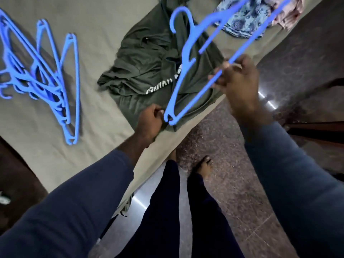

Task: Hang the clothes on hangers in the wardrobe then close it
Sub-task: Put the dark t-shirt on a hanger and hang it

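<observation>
Your right hand [240,81] has its grip closed round the blue hanger [186,49] at its bottom bar. The hanger's long axis slants from lower left to upper right, hook pointing up-left. Your left hand [150,123] grips the edge of the green shirt [147,67], crumpled on the bed [102,25]. Spare hangers [46,81] lie piled to its left.

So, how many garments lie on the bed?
3: a dark green T-shirt at the near edge, a blue patterned garment at the top right, a pink garment beside it. More may lie outside the frame.
</observation>
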{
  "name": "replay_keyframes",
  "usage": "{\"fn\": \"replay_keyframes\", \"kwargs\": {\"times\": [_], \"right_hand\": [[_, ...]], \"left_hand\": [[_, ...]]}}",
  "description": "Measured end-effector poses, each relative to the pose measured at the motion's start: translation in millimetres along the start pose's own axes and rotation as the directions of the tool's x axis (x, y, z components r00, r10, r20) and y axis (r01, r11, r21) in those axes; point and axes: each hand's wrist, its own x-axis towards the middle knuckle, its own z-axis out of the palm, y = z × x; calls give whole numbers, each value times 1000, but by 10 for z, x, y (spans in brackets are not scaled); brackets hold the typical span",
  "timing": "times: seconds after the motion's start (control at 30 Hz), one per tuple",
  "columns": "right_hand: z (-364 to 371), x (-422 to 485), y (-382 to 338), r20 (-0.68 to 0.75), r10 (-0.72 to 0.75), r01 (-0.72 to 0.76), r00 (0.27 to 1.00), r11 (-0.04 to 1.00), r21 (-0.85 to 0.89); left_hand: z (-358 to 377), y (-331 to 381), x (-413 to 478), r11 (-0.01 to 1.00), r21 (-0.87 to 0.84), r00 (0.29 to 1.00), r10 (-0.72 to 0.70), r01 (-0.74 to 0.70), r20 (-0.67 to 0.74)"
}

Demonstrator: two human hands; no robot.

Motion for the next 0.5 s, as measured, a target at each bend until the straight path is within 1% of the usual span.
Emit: {"fn": "replay_keyframes", "kwargs": {"times": [0.13, 0.2, 0.27, 0.33, 0.4, 0.5], "right_hand": [[-473, -696, 218, -158, 142, -124, 977, 985, 118], [-621, -1019, 358, -173, 285, -262, 943, 954, 146], [-700, -1268, 474, -123, 421, -411, 898, 906, 103], [-683, -1457, 572, -59, 524, -521, 850, 852, 57], [-601, -1554, 648, -6, 581, -580, 814, 813, 49], [-463, -1549, 711, 46, 628, -629, 777, 777, 7]], "left_hand": [[-69, 28, 106, 996, -75, 999, -37, 39, 27], [-110, 56, 140, 996, -88, 999, -13, 17, 38], [-162, 84, 182, 994, -106, 1000, 9, -6, 23], [-205, 113, 231, 992, -122, 999, 34, -30, 26], [-235, 144, 256, 990, -124, 997, 72, -68, 24], [-260, 225, 256, 987, -127, 995, 100, -96, 23]]}}
